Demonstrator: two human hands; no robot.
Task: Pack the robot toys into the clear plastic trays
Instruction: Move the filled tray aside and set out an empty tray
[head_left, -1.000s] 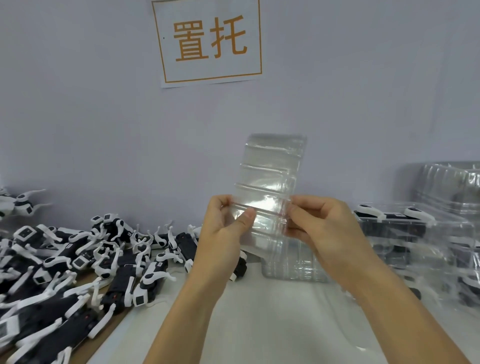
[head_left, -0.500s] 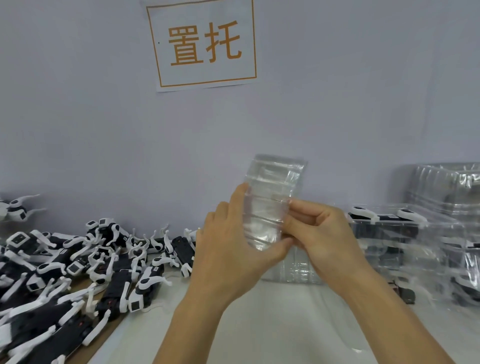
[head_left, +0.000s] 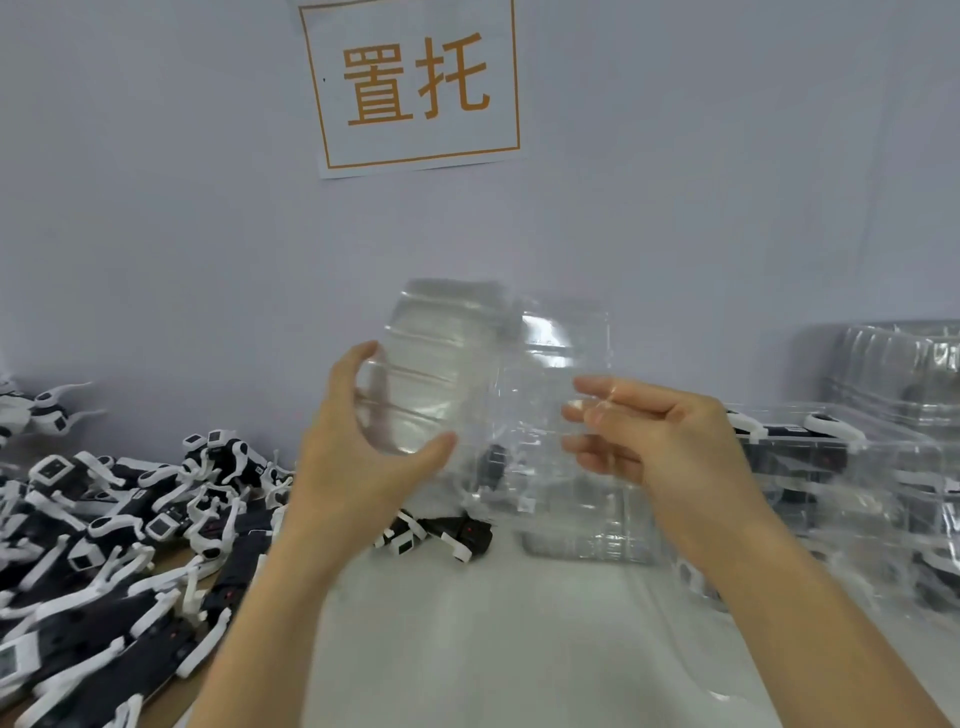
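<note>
L hand is gripping a stack of clear trays, fingers and thumb curling round its lower part, holding it upright in the air below the wall sign. R hand is pinching one single clear tray just beside the stack, on its R side, thumb and fingers closing on the thin plastic; edges are blurring, hard to trace. Sign is reading "置托" in orange chars inside an orange border, on white paper. Robot toys, black w/ white limbs, are lying in a heap well below-L of the sign on the table. Packed trays w/ toys inside are stacking below-R of the sign, near R hand.
</note>
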